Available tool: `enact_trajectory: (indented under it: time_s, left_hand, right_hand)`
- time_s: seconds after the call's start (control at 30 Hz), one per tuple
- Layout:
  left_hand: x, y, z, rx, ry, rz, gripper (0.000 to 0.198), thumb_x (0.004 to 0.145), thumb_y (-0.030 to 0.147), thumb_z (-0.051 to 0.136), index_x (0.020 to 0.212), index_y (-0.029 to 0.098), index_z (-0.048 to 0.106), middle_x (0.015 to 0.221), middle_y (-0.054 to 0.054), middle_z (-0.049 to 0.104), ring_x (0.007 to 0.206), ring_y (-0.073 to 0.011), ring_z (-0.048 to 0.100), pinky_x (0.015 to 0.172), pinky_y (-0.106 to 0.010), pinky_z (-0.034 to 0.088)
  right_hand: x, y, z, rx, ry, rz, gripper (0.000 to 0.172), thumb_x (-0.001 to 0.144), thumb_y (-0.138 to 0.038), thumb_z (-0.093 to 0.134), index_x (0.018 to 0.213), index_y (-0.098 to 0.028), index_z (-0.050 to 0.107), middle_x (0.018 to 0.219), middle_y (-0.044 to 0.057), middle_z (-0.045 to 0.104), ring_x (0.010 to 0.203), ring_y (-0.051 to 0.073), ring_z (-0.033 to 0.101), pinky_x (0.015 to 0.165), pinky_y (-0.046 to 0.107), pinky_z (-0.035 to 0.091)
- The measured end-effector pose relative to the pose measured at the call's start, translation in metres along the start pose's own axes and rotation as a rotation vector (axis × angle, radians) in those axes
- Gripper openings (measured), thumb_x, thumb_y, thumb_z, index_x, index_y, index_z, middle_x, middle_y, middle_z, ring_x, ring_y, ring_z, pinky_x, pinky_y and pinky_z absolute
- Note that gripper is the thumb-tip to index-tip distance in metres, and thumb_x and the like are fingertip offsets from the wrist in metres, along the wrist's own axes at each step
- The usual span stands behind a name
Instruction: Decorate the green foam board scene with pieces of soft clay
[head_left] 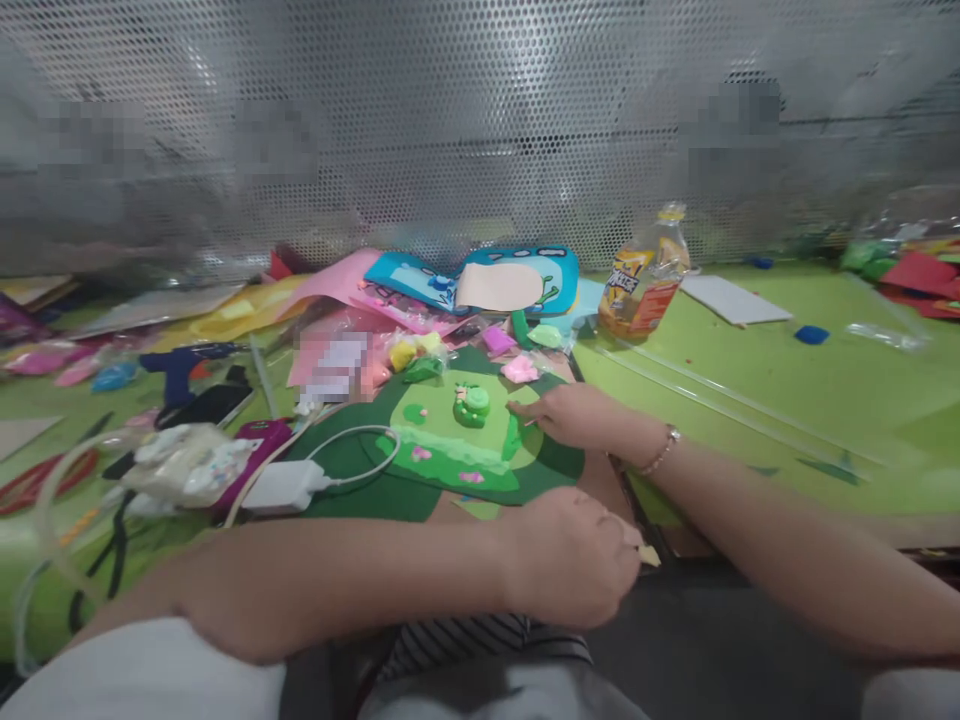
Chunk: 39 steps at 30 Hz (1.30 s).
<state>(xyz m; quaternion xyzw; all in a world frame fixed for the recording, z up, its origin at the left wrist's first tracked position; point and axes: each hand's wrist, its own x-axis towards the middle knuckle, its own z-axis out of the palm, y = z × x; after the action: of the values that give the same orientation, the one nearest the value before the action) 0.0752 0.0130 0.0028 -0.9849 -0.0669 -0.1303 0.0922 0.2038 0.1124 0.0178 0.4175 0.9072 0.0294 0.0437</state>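
Observation:
A dark green sheet (pixel 405 495) carries a lighter green picture with a raised snail-like clay figure (pixel 472 402) and small pink shapes. My right hand (pixel 574 415) reaches in from the right, its index finger touching or just above the picture's right side. Whether its other fingers hold something is too small to tell. Below, near the front edge, my left hand (pixel 574 555) is closed in a pinch on a small pale yellow piece (pixel 649 555). Pink clay (pixel 520 369) and a purple packet (pixel 498 340) lie just behind the picture.
Behind are blue foam cutouts (pixel 559 270) and a bottle (pixel 646 275) before a perforated metal panel. At left lie a glue gun (pixel 176 375), a phone (pixel 214 402), a white charger (pixel 281 487) and cables. A white board (pixel 735 299) and clear strips (pixel 742 395) lie right.

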Motion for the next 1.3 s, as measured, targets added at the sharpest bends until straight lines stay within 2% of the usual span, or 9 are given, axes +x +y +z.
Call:
enact_trajectory:
  time_s: [0.23,0.43,0.53,0.67,0.87,0.97,1.03,1.17,1.3]
  left_hand:
    - [0.018,0.000,0.014,0.020,-0.084,0.087,0.002,0.063,0.014,0.061,0.062,0.012,0.061,0.055,-0.005,0.056,0.051,-0.0178,0.055,0.041,-0.028,0.035]
    - [0.024,-0.001,0.022,-0.088,-0.130,-0.012,0.005,0.065,0.018,0.063,0.062,0.013,0.062,0.057,-0.006,0.061,0.049,-0.0167,0.055,0.043,-0.029,0.041]
    - [0.025,0.001,0.019,-0.120,-0.185,-0.057,0.018,0.074,0.029,0.058,0.069,0.012,0.063,0.064,-0.008,0.063,0.055,-0.0185,0.059,0.046,-0.030,0.043]
    - [0.025,0.005,0.008,-0.142,-0.233,-0.336,0.050,0.083,0.054,0.042,0.083,0.009,0.063,0.072,-0.012,0.062,0.063,-0.0201,0.059,0.049,-0.030,0.045]
    - [0.021,0.007,0.001,0.090,-0.183,-0.708,0.066,0.071,0.068,0.051,0.100,0.009,0.059,0.091,-0.014,0.060,0.082,-0.0255,0.056,0.055,-0.031,0.045]
    - [0.022,0.009,0.006,0.204,-0.179,-0.672,0.091,0.063,0.078,0.048,0.113,0.003,0.057,0.109,-0.023,0.059,0.105,-0.0363,0.052,0.075,-0.042,0.046]
    - [0.023,0.010,0.010,0.204,-0.173,-0.622,0.094,0.066,0.077,0.045,0.118,-0.001,0.054,0.115,-0.027,0.056,0.111,-0.0407,0.049,0.085,-0.047,0.042]
    - [0.025,0.009,0.013,0.138,-0.204,-0.552,0.086,0.078,0.067,0.041,0.119,-0.008,0.051,0.112,-0.031,0.057,0.104,-0.0416,0.055,0.081,-0.048,0.044]
    - [0.027,0.006,0.010,0.126,-0.226,-0.499,0.084,0.080,0.063,0.042,0.119,-0.011,0.049,0.112,-0.034,0.055,0.104,-0.0438,0.055,0.079,-0.049,0.046]
  right_hand:
    - [0.000,0.000,-0.004,-0.001,0.023,-0.041,0.051,0.082,-0.015,0.036,0.129,-0.032,0.051,0.079,0.005,0.068,0.062,0.015,0.056,0.048,0.024,0.021]
    - [0.001,0.004,-0.006,0.054,-0.010,-0.048,0.051,0.081,-0.014,0.039,0.128,-0.031,0.053,0.082,0.005,0.069,0.062,0.014,0.055,0.050,0.023,0.024]
    - [0.001,0.008,-0.009,0.085,0.038,-0.075,0.050,0.082,-0.013,0.038,0.127,-0.029,0.054,0.087,0.006,0.069,0.066,0.014,0.055,0.052,0.024,0.026]
    - [0.006,0.014,-0.018,0.108,-0.019,-0.225,0.050,0.078,-0.010,0.042,0.122,-0.028,0.059,0.082,0.005,0.069,0.062,0.013,0.052,0.053,0.024,0.027]
    - [0.007,0.031,-0.009,0.176,0.040,-0.436,0.049,0.076,-0.008,0.045,0.121,-0.020,0.060,0.076,0.006,0.065,0.064,0.013,0.051,0.057,0.024,0.032]
    - [0.004,0.038,0.003,0.183,0.051,-0.461,0.048,0.077,-0.007,0.044,0.120,-0.021,0.060,0.077,0.005,0.065,0.065,0.013,0.050,0.058,0.024,0.032]
    - [0.002,0.040,0.006,0.155,0.062,-0.457,0.049,0.077,-0.006,0.043,0.120,-0.022,0.059,0.077,0.005,0.064,0.064,0.013,0.050,0.057,0.024,0.031]
    - [0.002,0.035,0.006,0.099,0.135,-0.467,0.050,0.077,-0.008,0.043,0.123,-0.021,0.057,0.073,0.005,0.061,0.061,0.013,0.047,0.057,0.025,0.029]
    - [0.002,0.028,0.005,0.094,0.101,-0.431,0.049,0.078,-0.008,0.044,0.123,-0.021,0.057,0.071,0.004,0.061,0.059,0.013,0.045,0.054,0.025,0.028]
